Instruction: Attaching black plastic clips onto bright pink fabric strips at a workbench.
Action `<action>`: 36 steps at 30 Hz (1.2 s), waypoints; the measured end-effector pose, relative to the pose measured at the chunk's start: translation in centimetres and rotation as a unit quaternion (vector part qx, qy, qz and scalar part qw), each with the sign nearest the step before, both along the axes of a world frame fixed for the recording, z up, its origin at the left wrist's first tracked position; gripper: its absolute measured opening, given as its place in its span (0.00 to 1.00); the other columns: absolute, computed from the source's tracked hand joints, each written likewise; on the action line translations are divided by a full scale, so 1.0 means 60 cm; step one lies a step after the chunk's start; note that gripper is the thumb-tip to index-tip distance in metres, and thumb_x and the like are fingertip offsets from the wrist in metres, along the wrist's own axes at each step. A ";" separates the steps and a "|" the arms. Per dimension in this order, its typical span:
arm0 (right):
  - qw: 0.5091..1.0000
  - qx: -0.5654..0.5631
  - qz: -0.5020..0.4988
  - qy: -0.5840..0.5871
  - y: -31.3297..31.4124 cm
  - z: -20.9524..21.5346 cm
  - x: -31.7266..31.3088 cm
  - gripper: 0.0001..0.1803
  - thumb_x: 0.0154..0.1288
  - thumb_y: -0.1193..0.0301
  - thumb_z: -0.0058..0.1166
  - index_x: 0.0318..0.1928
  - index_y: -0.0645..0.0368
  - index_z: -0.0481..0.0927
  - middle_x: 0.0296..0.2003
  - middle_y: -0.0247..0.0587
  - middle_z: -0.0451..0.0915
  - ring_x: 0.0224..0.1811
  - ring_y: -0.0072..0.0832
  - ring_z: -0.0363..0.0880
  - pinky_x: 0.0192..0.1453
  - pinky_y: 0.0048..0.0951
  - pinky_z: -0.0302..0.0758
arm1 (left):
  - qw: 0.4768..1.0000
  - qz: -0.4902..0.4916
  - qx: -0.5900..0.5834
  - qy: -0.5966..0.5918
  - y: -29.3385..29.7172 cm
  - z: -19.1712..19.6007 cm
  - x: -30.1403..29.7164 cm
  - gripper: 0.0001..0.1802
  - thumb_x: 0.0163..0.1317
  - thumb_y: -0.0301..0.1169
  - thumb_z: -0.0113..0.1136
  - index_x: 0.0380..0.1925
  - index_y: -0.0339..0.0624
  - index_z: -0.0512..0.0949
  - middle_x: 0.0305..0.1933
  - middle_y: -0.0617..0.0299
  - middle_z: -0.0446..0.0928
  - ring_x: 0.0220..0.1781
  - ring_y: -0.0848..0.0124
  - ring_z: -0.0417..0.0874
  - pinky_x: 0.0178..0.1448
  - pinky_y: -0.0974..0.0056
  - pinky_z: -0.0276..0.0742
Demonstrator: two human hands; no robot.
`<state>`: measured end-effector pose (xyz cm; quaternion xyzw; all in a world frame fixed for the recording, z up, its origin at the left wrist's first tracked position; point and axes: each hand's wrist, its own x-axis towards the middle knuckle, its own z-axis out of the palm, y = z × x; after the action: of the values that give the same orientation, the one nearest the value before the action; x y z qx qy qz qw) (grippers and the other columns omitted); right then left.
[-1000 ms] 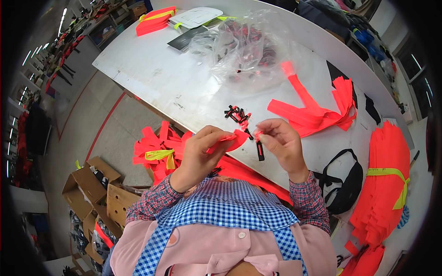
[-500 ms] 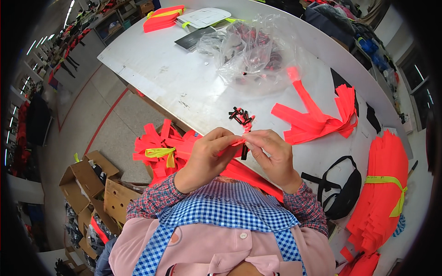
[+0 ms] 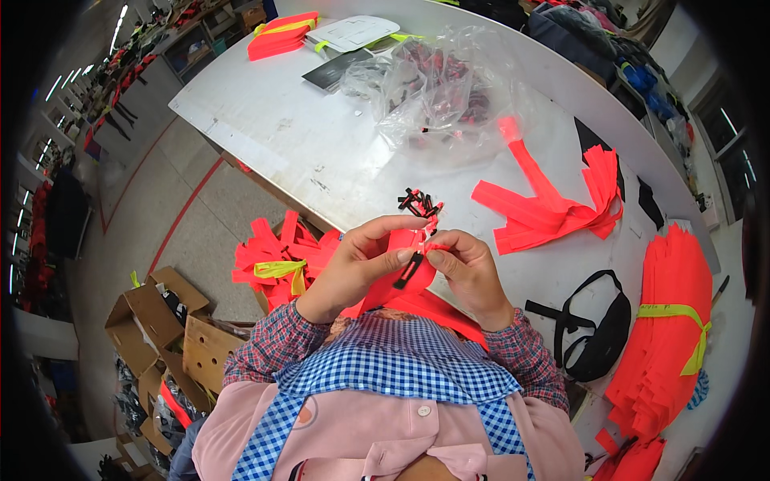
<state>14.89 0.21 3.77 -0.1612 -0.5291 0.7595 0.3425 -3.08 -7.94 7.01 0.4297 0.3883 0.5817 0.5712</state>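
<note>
left hand [image 3: 353, 268] and right hand [image 3: 468, 268] together, both pinched on a flat orange strap [image 3: 401, 276] with a small black plastic clip [image 3: 407, 270], held just off the table edge | loose clips [image 3: 421, 204] at 12 o'clock | crinkled clear bag [image 3: 441, 88] farther at 12 | smooth grey table [image 3: 321, 152] | strap pile [image 3: 553, 204] at 2 o'clock

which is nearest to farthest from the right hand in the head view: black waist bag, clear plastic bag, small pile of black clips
From the right hand:
1. small pile of black clips, just beyond the fingertips
2. black waist bag, on its right, at the table edge
3. clear plastic bag, far across the table
</note>
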 end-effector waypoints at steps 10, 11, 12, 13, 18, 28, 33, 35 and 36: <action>0.987 -0.117 0.088 0.071 -0.001 -0.003 -0.011 0.04 0.64 0.73 0.56 0.36 0.61 0.76 0.34 0.28 0.75 0.34 0.13 0.69 0.39 0.17 0.67 | 0.982 -0.096 -0.055 -0.149 0.001 -0.007 -0.003 0.18 0.65 0.22 0.57 0.55 0.35 0.71 0.53 0.60 0.75 0.56 0.73 0.76 0.62 0.67 0.70; 0.984 -0.134 0.089 0.074 -0.002 -0.002 -0.011 0.05 0.64 0.72 0.56 0.35 0.60 0.76 0.34 0.28 0.75 0.34 0.13 0.69 0.39 0.18 0.67 | 0.983 -0.095 -0.056 -0.150 0.001 -0.005 -0.003 0.18 0.65 0.22 0.57 0.55 0.35 0.71 0.53 0.60 0.75 0.56 0.73 0.76 0.62 0.67 0.70; 0.981 -0.151 0.091 0.077 -0.004 -0.001 -0.012 0.05 0.63 0.72 0.56 0.34 0.59 0.75 0.34 0.28 0.75 0.35 0.13 0.69 0.40 0.18 0.68 | 0.984 -0.098 -0.053 -0.136 0.001 -0.004 -0.002 0.18 0.65 0.22 0.57 0.55 0.35 0.72 0.53 0.61 0.76 0.55 0.74 0.76 0.61 0.68 0.71; 0.981 -0.151 0.091 0.077 -0.005 0.002 -0.012 0.05 0.63 0.72 0.56 0.34 0.59 0.75 0.34 0.28 0.75 0.35 0.13 0.69 0.40 0.18 0.68 | 0.986 -0.102 -0.049 -0.123 0.002 -0.003 -0.002 0.18 0.65 0.22 0.57 0.55 0.35 0.72 0.52 0.61 0.76 0.55 0.74 0.76 0.61 0.68 0.72; 0.982 -0.156 0.053 0.089 -0.015 -0.001 -0.016 0.04 0.63 0.73 0.54 0.34 0.59 0.74 0.33 0.29 0.74 0.36 0.14 0.70 0.43 0.19 0.69 | 0.990 -0.127 -0.058 -0.031 0.006 0.001 -0.018 0.18 0.65 0.22 0.57 0.55 0.35 0.72 0.51 0.62 0.77 0.52 0.76 0.77 0.58 0.69 0.74; 0.998 0.007 -0.058 0.004 -0.021 0.021 -0.023 0.08 0.67 0.74 0.56 0.43 0.66 0.76 0.39 0.33 0.77 0.40 0.16 0.73 0.45 0.20 0.71 | 0.975 -0.008 0.020 0.221 -0.013 0.033 -0.016 0.26 0.61 0.18 0.61 0.61 0.37 0.70 0.39 0.67 0.77 0.41 0.82 0.77 0.47 0.74 0.74; 0.960 0.267 -0.069 -0.038 -0.007 0.006 -0.016 0.11 0.59 0.74 0.65 0.41 0.60 0.81 0.37 0.35 0.78 0.38 0.22 0.76 0.42 0.25 0.74 | 0.950 0.027 0.010 0.312 -0.018 0.028 -0.010 0.21 0.59 0.18 0.61 0.54 0.38 0.77 0.33 0.66 0.77 0.36 0.80 0.77 0.42 0.73 0.74; 0.910 0.390 -0.130 -0.046 -0.012 0.013 -0.020 0.11 0.56 0.75 0.67 0.40 0.58 0.81 0.35 0.35 0.77 0.37 0.25 0.76 0.40 0.26 0.74 | 0.920 0.034 0.134 0.367 -0.015 0.014 -0.022 0.16 0.57 0.17 0.60 0.46 0.38 0.81 0.34 0.57 0.79 0.34 0.73 0.80 0.38 0.69 0.75; 0.840 0.506 -0.190 -0.053 -0.014 0.016 -0.021 0.12 0.53 0.75 0.68 0.39 0.57 0.82 0.33 0.35 0.77 0.36 0.28 0.76 0.38 0.27 0.74 | 0.920 0.034 0.132 0.368 -0.016 0.013 -0.024 0.16 0.57 0.17 0.60 0.46 0.38 0.81 0.34 0.57 0.79 0.34 0.73 0.80 0.38 0.69 0.75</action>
<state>13.60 -0.63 4.75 -0.1029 -0.8162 0.2966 0.4851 -4.49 -8.89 7.79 0.6714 0.5051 0.4478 0.3059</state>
